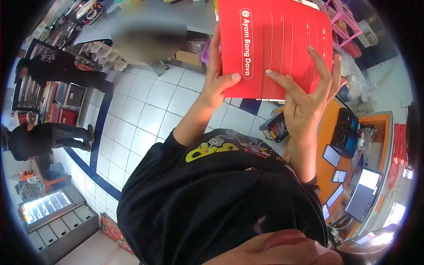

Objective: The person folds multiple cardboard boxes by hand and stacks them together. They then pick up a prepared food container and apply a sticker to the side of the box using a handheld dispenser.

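A red cardboard food box [287, 53] with white print and several crease lines is held up in front of me. Whether it is folded flat cannot be told. My left hand [216, 86] grips its left edge, the thumb on the printed face and the fingers mostly hidden behind. My right hand [309, 99] is at the lower right of the box, with spread fingers against the face and others at the right edge. Both hands support it above the floor.
A steel counter [95, 28] runs along the far side, partly blurred. Two people [57, 70] in dark clothes stand left on the white tiled floor [148, 104]. On my right, an orange desk [327, 163] bears a monitor [364, 194], tablets [332, 155] and black machines [345, 132]. Pink baskets [344, 20] stand far right.
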Action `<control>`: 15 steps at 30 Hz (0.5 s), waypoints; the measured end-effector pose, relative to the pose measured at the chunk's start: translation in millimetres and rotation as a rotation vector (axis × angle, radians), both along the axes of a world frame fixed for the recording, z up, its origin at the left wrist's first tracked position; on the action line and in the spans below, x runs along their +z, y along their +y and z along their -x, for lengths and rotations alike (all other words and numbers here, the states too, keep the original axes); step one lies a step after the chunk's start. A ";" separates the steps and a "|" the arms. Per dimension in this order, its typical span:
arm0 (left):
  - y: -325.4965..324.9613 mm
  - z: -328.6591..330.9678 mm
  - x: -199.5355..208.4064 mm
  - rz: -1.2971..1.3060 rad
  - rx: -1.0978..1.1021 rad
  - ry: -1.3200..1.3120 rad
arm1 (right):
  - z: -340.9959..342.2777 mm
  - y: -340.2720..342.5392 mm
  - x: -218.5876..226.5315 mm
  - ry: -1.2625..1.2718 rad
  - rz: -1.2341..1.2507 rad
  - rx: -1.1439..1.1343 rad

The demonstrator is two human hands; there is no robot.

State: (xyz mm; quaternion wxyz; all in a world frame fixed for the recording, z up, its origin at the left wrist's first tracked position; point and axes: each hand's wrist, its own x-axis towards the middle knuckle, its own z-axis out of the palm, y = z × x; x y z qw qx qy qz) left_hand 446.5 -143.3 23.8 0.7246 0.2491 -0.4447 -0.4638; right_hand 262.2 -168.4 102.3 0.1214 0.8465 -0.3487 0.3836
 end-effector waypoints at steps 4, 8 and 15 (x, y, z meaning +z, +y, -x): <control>-4.7 8.8 -10.5 0.000 -0.031 0.033 | 19.9 -12.1 -6.7 -0.064 0.046 0.057; -12.7 34.3 -46.5 -0.139 -0.142 0.092 | 69.3 -12.8 -16.1 -1.044 -0.845 0.278; -34.5 117.8 -107.7 -0.142 -0.302 -0.511 | 181.9 28.6 -46.7 -0.617 -0.672 -0.246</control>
